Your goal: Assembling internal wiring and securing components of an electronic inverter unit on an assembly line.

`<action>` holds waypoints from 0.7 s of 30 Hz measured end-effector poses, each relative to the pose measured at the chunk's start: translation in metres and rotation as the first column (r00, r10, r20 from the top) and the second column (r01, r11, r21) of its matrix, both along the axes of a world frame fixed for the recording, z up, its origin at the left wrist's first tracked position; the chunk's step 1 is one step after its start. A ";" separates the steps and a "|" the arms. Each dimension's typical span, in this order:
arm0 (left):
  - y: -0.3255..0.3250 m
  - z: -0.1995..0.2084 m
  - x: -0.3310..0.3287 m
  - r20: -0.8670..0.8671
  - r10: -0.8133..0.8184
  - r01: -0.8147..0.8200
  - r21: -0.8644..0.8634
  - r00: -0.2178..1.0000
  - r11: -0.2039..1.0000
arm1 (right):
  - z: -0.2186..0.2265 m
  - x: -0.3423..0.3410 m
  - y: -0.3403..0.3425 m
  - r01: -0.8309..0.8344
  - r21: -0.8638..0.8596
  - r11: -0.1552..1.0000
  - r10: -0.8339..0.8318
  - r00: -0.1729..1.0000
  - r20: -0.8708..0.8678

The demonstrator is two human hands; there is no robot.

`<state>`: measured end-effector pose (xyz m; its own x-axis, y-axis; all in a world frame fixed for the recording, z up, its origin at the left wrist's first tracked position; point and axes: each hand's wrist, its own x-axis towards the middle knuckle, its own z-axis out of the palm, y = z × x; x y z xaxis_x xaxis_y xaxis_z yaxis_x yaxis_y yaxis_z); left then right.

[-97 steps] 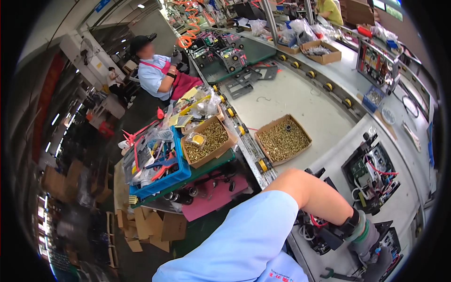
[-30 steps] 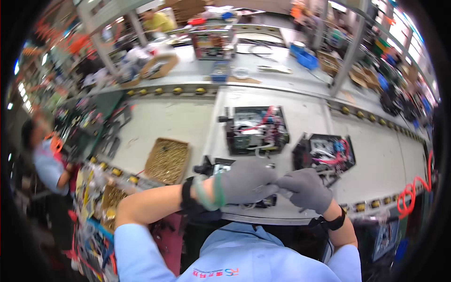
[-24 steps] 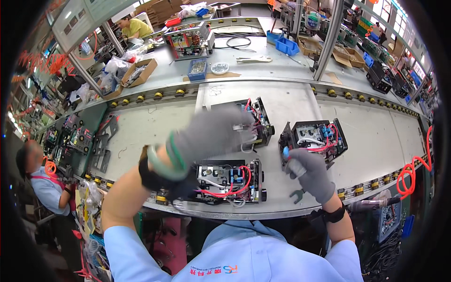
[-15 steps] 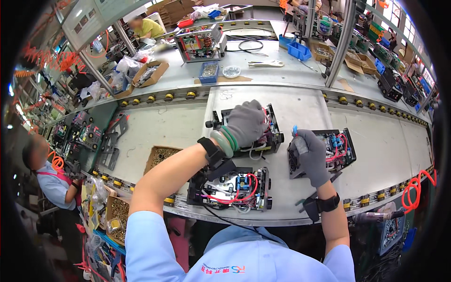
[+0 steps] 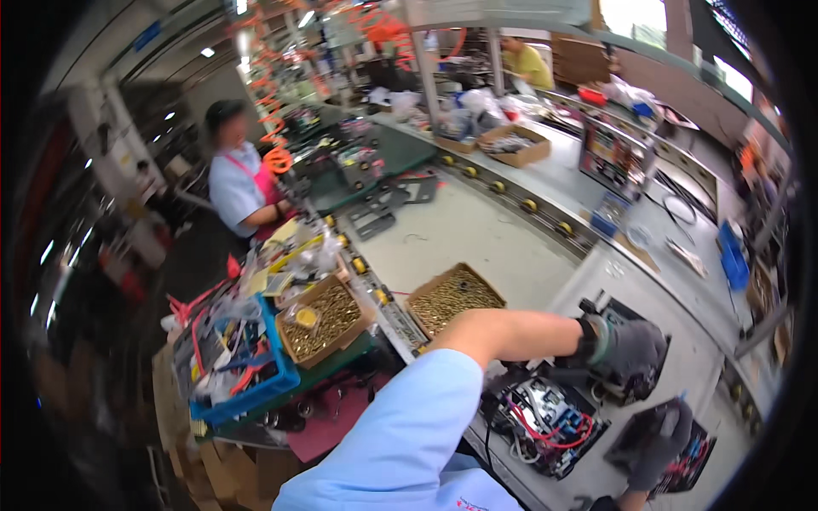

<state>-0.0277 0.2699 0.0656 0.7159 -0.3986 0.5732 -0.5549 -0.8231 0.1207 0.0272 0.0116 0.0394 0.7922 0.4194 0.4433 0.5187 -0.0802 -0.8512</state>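
Since the earlier frame, the view has swung to my left, pushing the three open electronic units toward the lower right, while both hands keep to the same two. With my gloved left hand (image 5: 632, 349) I reach over the far unit (image 5: 615, 308), fingers bent down onto it; I can't tell whether they grip anything. On the right unit (image 5: 694, 464) I rest my gloved right hand (image 5: 663, 443), curled, a small blue tip (image 5: 682, 395) showing at its fingers; blur hides how firmly it closes. Untouched, the near unit (image 5: 545, 417) lies beside them, its wiring facing up, probably so its insides stay reachable. A cardboard box (image 5: 433, 281) keeps loose brass parts (image 5: 452, 298) together near my left elbow. Red lettering (image 5: 477, 504) on my light-blue shirt (image 5: 383, 426) is cut off and unreadable.
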 end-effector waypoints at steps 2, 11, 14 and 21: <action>0.001 0.000 0.006 -0.062 0.039 -0.027 0.189 0.997 0.982 | 0.001 0.004 0.000 -0.057 -0.050 0.997 0.048 0.985 -0.168; 0.002 -0.002 0.027 -0.185 0.087 -0.074 0.072 0.979 0.995 | -0.010 0.012 -0.001 -0.015 0.019 1.000 0.018 0.985 -0.171; 0.002 0.007 0.022 -0.156 0.078 -0.046 0.200 0.985 0.979 | -0.003 0.009 0.000 -0.036 0.037 0.999 0.043 0.977 -0.210; -0.004 0.018 0.013 -0.255 0.138 -0.041 0.353 0.957 0.935 | 0.003 0.000 0.001 0.019 0.006 1.000 -0.017 0.977 -0.211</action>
<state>-0.0149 0.2659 0.0835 0.8661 -0.4615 0.1923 -0.4629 -0.8855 -0.0403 0.0271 0.0122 0.0428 0.8756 0.4015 0.2686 0.3258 -0.0802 -0.9420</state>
